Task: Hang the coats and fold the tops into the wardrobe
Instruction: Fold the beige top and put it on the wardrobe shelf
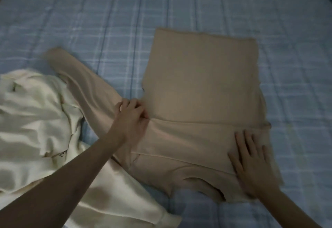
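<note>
We see the tan top lying flat mid-bed, its long axis running from the collar at the near edge to the hem toward the far edge, 1 sleeve splayed leftward over a cream garment. Our left hand pinches the sleeve's shoulder, probably to fold it inward. Our right hand presses flat with fingers spread, anchoring the cloth on the checked bedspread.

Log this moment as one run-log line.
left hand pinches beige top at sleeve | right hand presses it flat | cream garment beside
</note>
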`<action>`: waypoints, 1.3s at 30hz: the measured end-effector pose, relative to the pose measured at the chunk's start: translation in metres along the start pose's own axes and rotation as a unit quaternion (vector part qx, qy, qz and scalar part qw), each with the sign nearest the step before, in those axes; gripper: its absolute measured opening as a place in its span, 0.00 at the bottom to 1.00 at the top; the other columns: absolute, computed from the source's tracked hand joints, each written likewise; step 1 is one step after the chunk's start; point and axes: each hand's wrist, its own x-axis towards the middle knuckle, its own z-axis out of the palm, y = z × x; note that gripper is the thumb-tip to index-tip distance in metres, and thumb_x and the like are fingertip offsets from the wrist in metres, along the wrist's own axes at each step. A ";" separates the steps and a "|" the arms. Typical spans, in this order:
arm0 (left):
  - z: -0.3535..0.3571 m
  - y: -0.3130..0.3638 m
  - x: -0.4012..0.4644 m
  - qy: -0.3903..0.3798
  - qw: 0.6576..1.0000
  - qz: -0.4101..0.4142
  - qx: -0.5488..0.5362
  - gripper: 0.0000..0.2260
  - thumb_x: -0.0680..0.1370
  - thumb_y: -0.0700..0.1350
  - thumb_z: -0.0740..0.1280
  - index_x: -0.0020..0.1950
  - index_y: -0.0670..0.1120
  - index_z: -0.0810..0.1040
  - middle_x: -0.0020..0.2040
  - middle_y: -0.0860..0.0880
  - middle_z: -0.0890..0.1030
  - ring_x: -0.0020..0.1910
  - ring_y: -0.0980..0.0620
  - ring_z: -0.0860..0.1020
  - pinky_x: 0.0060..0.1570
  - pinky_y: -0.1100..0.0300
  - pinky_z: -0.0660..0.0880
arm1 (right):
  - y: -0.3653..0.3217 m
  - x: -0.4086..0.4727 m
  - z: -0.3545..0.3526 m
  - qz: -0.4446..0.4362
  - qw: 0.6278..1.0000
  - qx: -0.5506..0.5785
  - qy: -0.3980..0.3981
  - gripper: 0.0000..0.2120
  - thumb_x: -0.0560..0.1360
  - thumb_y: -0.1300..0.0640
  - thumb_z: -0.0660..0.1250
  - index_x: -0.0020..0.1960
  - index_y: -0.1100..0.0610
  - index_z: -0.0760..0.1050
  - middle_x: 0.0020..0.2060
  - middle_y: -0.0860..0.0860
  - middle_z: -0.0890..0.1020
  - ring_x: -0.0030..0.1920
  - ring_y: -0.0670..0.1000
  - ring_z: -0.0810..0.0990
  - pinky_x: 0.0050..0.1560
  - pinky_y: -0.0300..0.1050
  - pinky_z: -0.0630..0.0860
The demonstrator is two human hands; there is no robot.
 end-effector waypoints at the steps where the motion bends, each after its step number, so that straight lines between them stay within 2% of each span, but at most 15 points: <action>1: -0.003 -0.001 0.002 -0.007 1.000 0.001 -0.012 0.02 0.71 0.51 0.69 0.41 0.55 0.78 0.50 0.54 0.74 0.55 0.48 0.70 0.59 0.53 0.56 | -0.002 -0.001 0.004 0.004 1.000 0.008 -0.003 0.32 0.78 0.39 0.45 0.79 0.49 0.46 0.78 0.52 0.54 0.77 0.51 0.48 0.72 0.64 0.55; 3: -0.007 -0.004 0.005 -0.028 0.999 -0.014 -0.029 0.03 0.72 0.49 0.72 0.42 0.54 0.79 0.51 0.53 0.75 0.57 0.48 0.69 0.61 0.52 0.55 | -0.001 -0.001 0.010 0.023 0.999 0.022 -0.007 0.32 0.78 0.38 0.43 0.79 0.45 0.41 0.79 0.48 0.50 0.77 0.48 0.44 0.74 0.60 0.50; 6: -0.008 -0.004 0.000 -0.012 1.000 0.013 0.019 0.05 0.73 0.50 0.68 0.47 0.52 0.78 0.56 0.51 0.75 0.59 0.45 0.71 0.63 0.50 0.57 | 0.000 0.000 0.008 0.027 0.999 0.029 -0.012 0.33 0.77 0.37 0.43 0.79 0.46 0.43 0.79 0.49 0.51 0.78 0.50 0.45 0.74 0.60 0.49; 9: -0.001 0.015 -0.016 0.006 0.986 0.162 0.036 0.15 0.74 0.46 0.62 0.60 0.49 0.74 0.69 0.45 0.71 0.66 0.41 0.71 0.67 0.47 0.60 | -0.010 0.004 0.001 0.029 0.999 0.026 -0.004 0.33 0.78 0.38 0.43 0.79 0.49 0.46 0.79 0.52 0.51 0.78 0.53 0.47 0.74 0.60 0.48; 11: 0.011 0.029 -0.033 -0.020 0.969 0.246 0.030 0.18 0.79 0.47 0.59 0.69 0.50 0.71 0.76 0.47 0.65 0.74 0.44 0.64 0.73 0.45 0.57 | -0.022 0.009 -0.004 0.018 0.999 0.041 0.012 0.31 0.78 0.41 0.45 0.79 0.49 0.49 0.79 0.51 0.50 0.78 0.53 0.48 0.74 0.60 0.47; 14: 0.032 0.026 -0.051 -0.068 0.975 0.207 0.044 0.22 0.83 0.55 0.53 0.77 0.56 0.62 0.79 0.52 0.57 0.79 0.49 0.54 0.73 0.43 0.56 | -0.029 0.015 0.003 0.004 1.000 0.026 0.002 0.30 0.79 0.40 0.41 0.79 0.45 0.45 0.79 0.49 0.48 0.78 0.52 0.46 0.75 0.61 0.47; 17: 0.039 0.018 -0.054 -0.086 0.976 0.193 0.056 0.24 0.82 0.57 0.54 0.78 0.58 0.58 0.80 0.52 0.55 0.79 0.49 0.51 0.73 0.43 0.55 | -0.032 0.019 0.010 0.040 0.999 0.012 0.011 0.30 0.79 0.40 0.41 0.79 0.44 0.46 0.79 0.50 0.50 0.78 0.55 0.49 0.75 0.61 0.48; 21: 0.038 0.015 -0.056 -0.071 0.980 0.182 0.035 0.25 0.82 0.57 0.53 0.79 0.56 0.56 0.80 0.49 0.54 0.79 0.48 0.51 0.75 0.46 0.50 | -0.037 0.013 0.004 0.060 0.997 0.004 0.043 0.32 0.78 0.41 0.45 0.79 0.51 0.52 0.77 0.58 0.55 0.77 0.59 0.52 0.72 0.65 0.54; 23: 0.030 0.008 -0.054 -0.067 0.980 0.182 -0.038 0.23 0.83 0.56 0.52 0.78 0.55 0.58 0.79 0.49 0.57 0.79 0.48 0.54 0.74 0.49 0.49 | -0.048 0.010 -0.001 0.055 0.995 0.031 0.076 0.31 0.75 0.44 0.50 0.76 0.56 0.59 0.76 0.63 0.57 0.73 0.62 0.58 0.68 0.68 0.59; 26: 0.003 -0.006 -0.046 0.028 0.979 0.080 -0.187 0.19 0.80 0.53 0.58 0.69 0.49 0.72 0.70 0.46 0.71 0.69 0.44 0.69 0.68 0.47 0.64 | -0.086 0.015 -0.006 -0.079 0.987 0.067 0.120 0.30 0.70 0.51 0.56 0.69 0.62 0.69 0.72 0.66 0.62 0.64 0.66 0.68 0.62 0.61 0.68; 28: -0.017 -0.025 -0.039 0.133 0.970 -0.091 -0.184 0.20 0.75 0.54 0.59 0.63 0.46 0.75 0.62 0.44 0.73 0.60 0.41 0.72 0.62 0.47 0.68 | -0.127 0.024 -0.007 -0.166 0.976 0.097 0.102 0.27 0.69 0.53 0.57 0.66 0.59 0.72 0.71 0.61 0.65 0.63 0.64 0.71 0.62 0.56 0.70; 30: -0.033 -0.052 -0.030 0.157 0.917 -0.298 -0.212 0.25 0.69 0.55 0.62 0.62 0.44 0.73 0.62 0.41 0.71 0.62 0.40 0.69 0.63 0.50 0.63 | -0.175 0.034 -0.006 -0.222 0.964 0.133 0.055 0.23 0.68 0.54 0.57 0.62 0.53 0.74 0.67 0.54 0.70 0.59 0.60 0.76 0.59 0.53 0.75; 32: -0.044 -0.073 -0.020 0.156 0.842 -0.439 -0.273 0.28 0.67 0.52 0.66 0.65 0.42 0.69 0.65 0.39 0.68 0.67 0.39 0.65 0.67 0.53 0.58 | -0.220 0.042 -0.003 -0.245 0.958 0.149 0.013 0.21 0.68 0.54 0.57 0.59 0.51 0.76 0.59 0.52 0.75 0.53 0.56 0.78 0.54 0.48 0.77; 37: -0.055 -0.066 0.003 0.187 0.761 -0.532 -0.321 0.32 0.67 0.43 0.75 0.68 0.45 0.65 0.68 0.40 0.64 0.69 0.40 0.63 0.69 0.55 0.57 | -0.274 0.049 0.007 -0.177 0.980 0.083 -0.032 0.24 0.65 0.49 0.51 0.55 0.53 0.76 0.47 0.53 0.78 0.48 0.58 0.76 0.47 0.52 0.77; 39: -0.058 -0.069 0.010 0.223 0.706 -0.558 -0.375 0.32 0.67 0.43 0.76 0.67 0.46 0.65 0.68 0.40 0.66 0.66 0.41 0.67 0.67 0.54 0.62 | -0.275 0.049 0.006 -0.167 0.982 0.078 -0.027 0.19 0.64 0.51 0.58 0.52 0.53 0.76 0.43 0.52 0.78 0.45 0.58 0.77 0.44 0.51 0.76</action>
